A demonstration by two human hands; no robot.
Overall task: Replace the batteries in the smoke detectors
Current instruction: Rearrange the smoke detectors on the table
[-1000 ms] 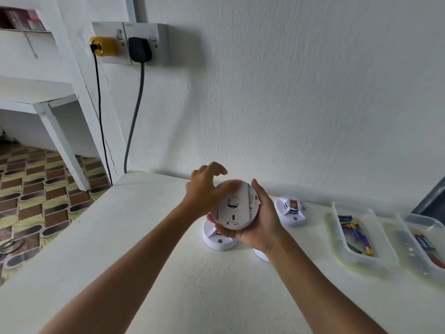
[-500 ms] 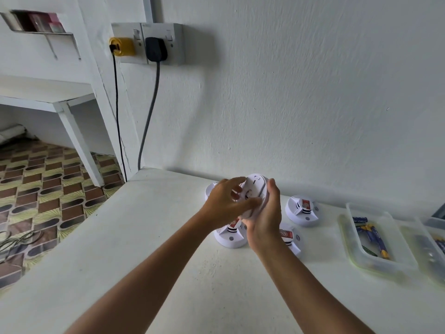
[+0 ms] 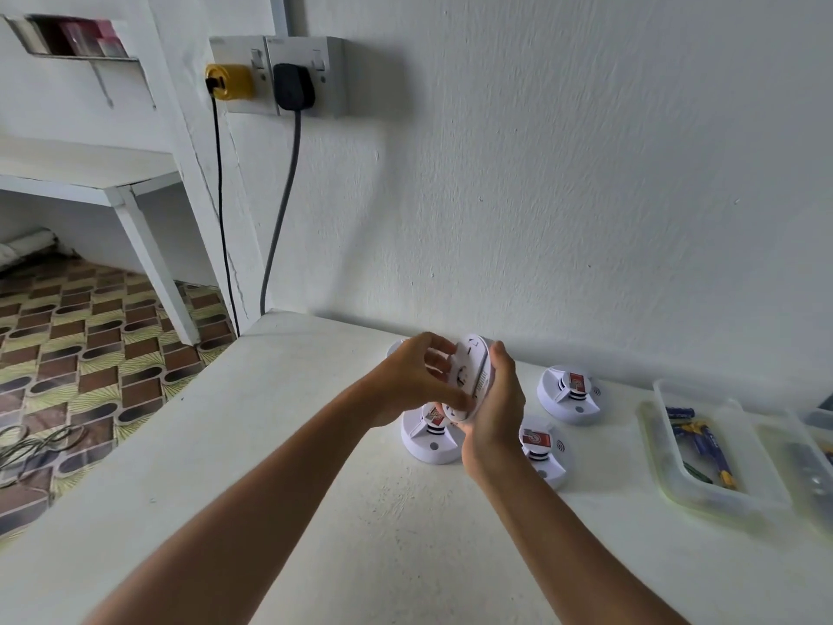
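Observation:
A round white smoke detector (image 3: 469, 376) is held upright on its edge above the white table (image 3: 315, 466), its back plate facing left. My right hand (image 3: 493, 408) cups it from the right and behind. My left hand (image 3: 417, 381) presses its fingers and thumb on the back plate. Three more white detectors with red labels lie on the table: one (image 3: 428, 439) right under the hands, one (image 3: 543, 453) beside my right wrist, one (image 3: 570, 394) further back. A clear tray (image 3: 716, 489) on the right holds several blue and yellow batteries (image 3: 705, 444).
A second clear tray (image 3: 811, 471) is cut off by the right edge. The white wall runs close behind the detectors. A yellow plug (image 3: 230, 81) and a black plug (image 3: 293, 85) sit in wall sockets, cables hanging down. Patterned floor and a white shelf lie left of the table edge.
The detector turned from facing me to standing on its edge, and my left hand closed onto its back plate. The view swung left, bringing further detectors on the table into sight.

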